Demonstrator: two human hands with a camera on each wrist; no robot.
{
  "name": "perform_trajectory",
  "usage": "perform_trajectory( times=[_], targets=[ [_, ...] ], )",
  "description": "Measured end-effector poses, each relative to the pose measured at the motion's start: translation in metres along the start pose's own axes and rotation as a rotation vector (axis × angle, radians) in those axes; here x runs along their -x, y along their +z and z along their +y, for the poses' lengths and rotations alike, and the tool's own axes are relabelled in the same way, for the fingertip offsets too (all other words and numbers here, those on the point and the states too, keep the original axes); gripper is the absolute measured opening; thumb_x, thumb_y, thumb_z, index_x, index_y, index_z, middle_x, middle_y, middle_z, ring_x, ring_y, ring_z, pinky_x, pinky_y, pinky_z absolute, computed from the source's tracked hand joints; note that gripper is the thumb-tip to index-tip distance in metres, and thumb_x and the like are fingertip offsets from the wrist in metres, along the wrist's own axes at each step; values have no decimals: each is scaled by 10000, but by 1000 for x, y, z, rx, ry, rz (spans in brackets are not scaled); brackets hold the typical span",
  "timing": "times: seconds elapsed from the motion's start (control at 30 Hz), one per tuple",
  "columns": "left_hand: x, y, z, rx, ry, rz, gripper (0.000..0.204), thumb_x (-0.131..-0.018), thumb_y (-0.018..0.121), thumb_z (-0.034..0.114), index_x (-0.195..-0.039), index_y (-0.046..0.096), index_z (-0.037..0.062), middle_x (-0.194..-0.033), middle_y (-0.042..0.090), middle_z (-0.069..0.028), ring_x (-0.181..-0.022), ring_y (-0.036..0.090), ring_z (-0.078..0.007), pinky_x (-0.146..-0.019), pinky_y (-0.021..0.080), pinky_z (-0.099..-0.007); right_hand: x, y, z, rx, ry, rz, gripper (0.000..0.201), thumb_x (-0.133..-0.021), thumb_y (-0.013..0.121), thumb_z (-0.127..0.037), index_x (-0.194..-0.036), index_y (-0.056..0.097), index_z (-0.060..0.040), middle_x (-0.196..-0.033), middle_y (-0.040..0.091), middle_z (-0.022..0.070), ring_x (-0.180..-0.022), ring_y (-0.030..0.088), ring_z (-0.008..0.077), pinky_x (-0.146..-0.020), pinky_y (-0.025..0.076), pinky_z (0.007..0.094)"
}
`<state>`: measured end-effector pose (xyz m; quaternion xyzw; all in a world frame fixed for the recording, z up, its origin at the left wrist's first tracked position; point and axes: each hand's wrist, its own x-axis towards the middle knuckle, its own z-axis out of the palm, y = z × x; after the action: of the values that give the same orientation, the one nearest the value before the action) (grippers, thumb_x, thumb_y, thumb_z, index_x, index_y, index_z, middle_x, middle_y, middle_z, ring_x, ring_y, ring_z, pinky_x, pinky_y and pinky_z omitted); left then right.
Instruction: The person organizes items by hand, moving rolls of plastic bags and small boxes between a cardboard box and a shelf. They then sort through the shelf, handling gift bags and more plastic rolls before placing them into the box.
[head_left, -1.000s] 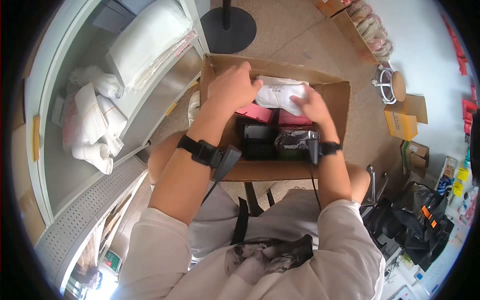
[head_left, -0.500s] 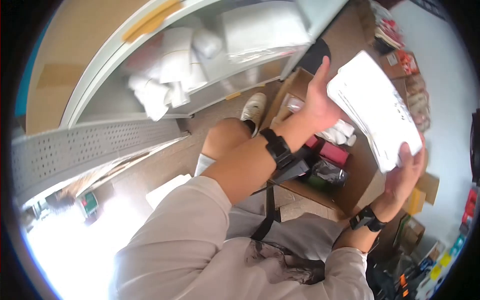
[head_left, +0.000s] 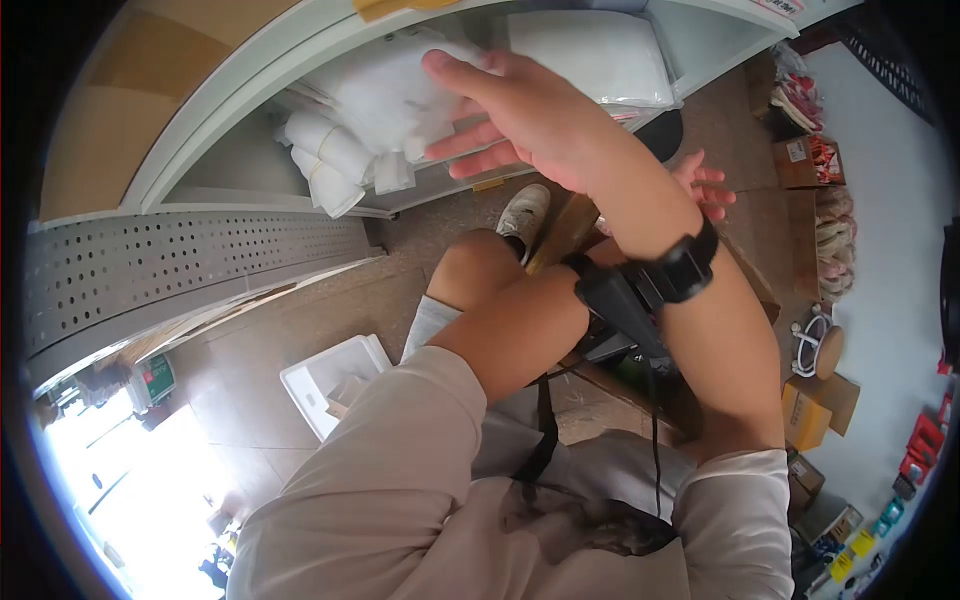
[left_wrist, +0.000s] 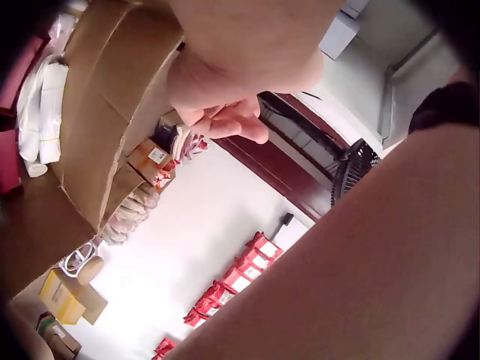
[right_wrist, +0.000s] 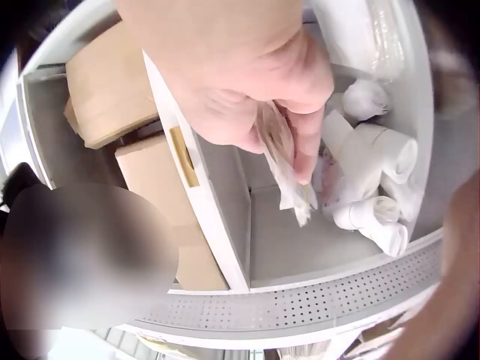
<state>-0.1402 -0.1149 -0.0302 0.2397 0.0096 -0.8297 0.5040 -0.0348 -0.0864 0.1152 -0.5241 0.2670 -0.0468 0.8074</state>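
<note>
My right hand (head_left: pixel 545 115) reaches across to the left, over the shelf (head_left: pixel 235 190), its fingers spread in the head view. In the right wrist view, the thumb and fingers of that hand pinch a thin, folded white packet (right_wrist: pixel 279 146) over the shelf's grey floor. Several white rolls (right_wrist: pixel 382 154) lie beside it on the shelf. Behind the right forearm, my left hand (head_left: pixel 708 187) is partly hidden, with its fingers apart and nothing in them. It is above the cardboard box (left_wrist: pixel 109 97), which holds pinkish-red boxes (left_wrist: pixel 9 161) and rolled white items (left_wrist: pixel 51 112).
A large white pack (head_left: pixel 590 55) lies farther along the shelf. A perforated metal panel (head_left: pixel 200 265) runs along its front left. On the floor are a white tray (head_left: pixel 335 352), a yellow carton (head_left: pixel 803 415) and a small stool (head_left: pixel 828 352). My shoe (head_left: pixel 523 215) stands near the box.
Both hands reached into the box, then lifted the white packet above it. The right hand has since swung left with it over the shelf; the left hand has let go, and the view has turned left.
</note>
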Motion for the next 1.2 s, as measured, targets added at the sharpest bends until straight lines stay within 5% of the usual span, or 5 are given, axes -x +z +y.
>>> perform_trajectory(
  times=[0.23,0.33,0.5,0.83,1.2],
  targets=[
    [5,-1,7,-19,21,148,388,-959,508,475,-1073,567,109,-899,650,-67,-704,561,-184,-592,468,-371,36,-53,25,264,83,163,600,-932,643,-388,-1334,448,13,-1198,620,216,-997,683,274,-817,576,354],
    [9,-6,-21,-210,536,-30,288,-950,577,372,-1043,579,99,-871,632,-73,-815,622,-225,-696,521,-416,99,-89,29,186,-78,145,460,-951,618,-317,-1272,514,-5,-1118,668,188,-940,700,245,-756,570,312],
    [13,20,-3,-90,157,295,175,-898,614,271,-970,572,117,-863,637,-38,-712,564,-138,-629,450,-277,218,-195,37,202,67,233,285,-979,518,-246,-1143,606,-30,-968,719,110,-843,711,154,-662,542,224],
    [-13,35,-38,-241,105,345,83,-881,601,146,-918,540,102,-948,634,-46,-777,547,-125,-674,425,-282,232,-345,328,1171,855,511,468,-843,619,-232,-1269,561,-46,-1222,638,178,-1133,620,332,-943,506,400],
    [-21,44,-44,-218,117,397,96,-874,604,102,-944,538,100,-953,622,-50,-760,543,-128,-658,431,-278,153,-299,458,1361,742,616,384,-904,542,-195,-1270,499,-86,-1266,529,125,-1166,555,305,-917,502,463]
  ],
)
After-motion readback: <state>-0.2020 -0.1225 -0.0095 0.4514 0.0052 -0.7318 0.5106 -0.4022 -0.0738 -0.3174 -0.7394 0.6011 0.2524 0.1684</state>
